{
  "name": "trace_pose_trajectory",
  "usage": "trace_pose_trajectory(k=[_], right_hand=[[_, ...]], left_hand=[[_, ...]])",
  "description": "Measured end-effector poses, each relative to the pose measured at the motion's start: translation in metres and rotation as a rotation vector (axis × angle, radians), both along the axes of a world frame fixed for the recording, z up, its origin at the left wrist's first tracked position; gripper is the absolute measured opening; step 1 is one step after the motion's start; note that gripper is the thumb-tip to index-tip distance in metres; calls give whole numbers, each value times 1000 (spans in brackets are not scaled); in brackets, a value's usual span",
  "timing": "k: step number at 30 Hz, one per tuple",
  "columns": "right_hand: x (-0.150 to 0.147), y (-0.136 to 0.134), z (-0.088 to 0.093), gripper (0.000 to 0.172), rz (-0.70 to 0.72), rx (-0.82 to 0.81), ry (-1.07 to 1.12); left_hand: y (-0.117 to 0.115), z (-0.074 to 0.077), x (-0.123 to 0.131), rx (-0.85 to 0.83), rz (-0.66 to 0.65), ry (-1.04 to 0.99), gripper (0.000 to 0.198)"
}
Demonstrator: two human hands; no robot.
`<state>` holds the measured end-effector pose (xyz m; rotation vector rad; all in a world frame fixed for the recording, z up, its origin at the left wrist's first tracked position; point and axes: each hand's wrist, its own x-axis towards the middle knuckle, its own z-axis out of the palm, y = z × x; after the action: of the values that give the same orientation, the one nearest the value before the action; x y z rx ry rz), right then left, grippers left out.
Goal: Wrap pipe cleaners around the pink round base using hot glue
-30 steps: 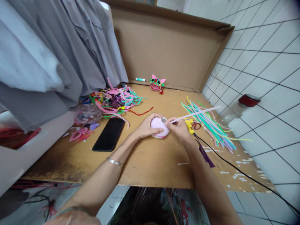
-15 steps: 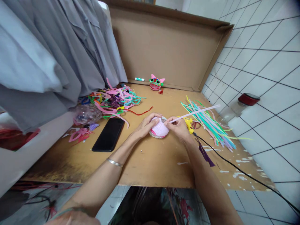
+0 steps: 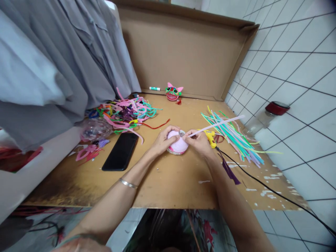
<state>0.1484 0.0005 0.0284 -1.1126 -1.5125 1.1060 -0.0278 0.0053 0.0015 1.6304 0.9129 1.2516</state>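
Observation:
A round ball, wound in rows of pale pink pipe cleaner with a darker pink patch low on its side, rests at the middle of the table. My left hand is closed around its left side, thumb on the top. A small greyish spot shows bare at the ball's top. My right hand pinches a pale pink pipe cleaner against the upper right of the ball; its free end sticks out to the upper right. Just beyond the right hand lies a yellow glue gun, partly hidden.
Loose pipe cleaners lie at the right, near a red-lidded jar. A black phone and a tangled heap of pipe cleaners are at left. A finished animal head stands by the cardboard. A black cord crosses the right side.
Both hands keep their hold on the ball and the pipe cleaner, with hardly any movement. The whole view has shifted slightly.

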Motion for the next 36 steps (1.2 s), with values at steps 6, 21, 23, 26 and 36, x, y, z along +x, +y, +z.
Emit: trace_pose_trajectory(k=[6, 21, 23, 26, 36], right_hand=[[1, 1, -1, 17, 10, 15, -16], [0, -1, -1, 16, 30, 8, -28], [-1, -1, -1, 17, 27, -6, -19], [-1, -2, 0, 18, 23, -17, -11], [1, -1, -1, 21, 34, 12, -44]], left_hand=[[3, -2, 0, 8, 2, -25, 27], [3, -2, 5, -57, 76, -139, 19], [2, -1, 5, -63, 88, -131, 19], [2, 1, 5, -55, 92, -109, 19], [3, 0, 0, -16, 24, -34, 38]])
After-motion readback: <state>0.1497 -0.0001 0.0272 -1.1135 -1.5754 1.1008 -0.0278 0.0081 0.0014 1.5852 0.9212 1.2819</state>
